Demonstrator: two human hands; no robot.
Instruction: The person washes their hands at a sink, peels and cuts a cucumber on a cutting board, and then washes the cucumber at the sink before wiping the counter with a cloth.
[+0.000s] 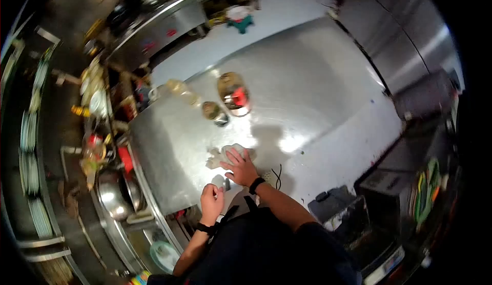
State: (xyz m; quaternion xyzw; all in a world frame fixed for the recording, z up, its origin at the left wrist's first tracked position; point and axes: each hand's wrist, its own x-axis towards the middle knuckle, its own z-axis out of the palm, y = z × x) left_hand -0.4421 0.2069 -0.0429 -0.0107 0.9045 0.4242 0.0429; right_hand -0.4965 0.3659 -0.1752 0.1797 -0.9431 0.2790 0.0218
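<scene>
A grey cloth lies crumpled on the steel table, near its front edge. My right hand is spread over the cloth with its fingers apart, pressing it flat. Closer to my body, my left hand is curled into a loose fist; nothing shows sticking out of it. Beyond the cloth stand a jar with a dark base and a larger round container with something red at its side. A clear, yellowish bottle or jar is to their left, blurred.
Steel bowls and cluttered shelves line the left side. Stacked plates are in a rack at far left. A dark open bin stands at right. A green stool is on the floor behind the table.
</scene>
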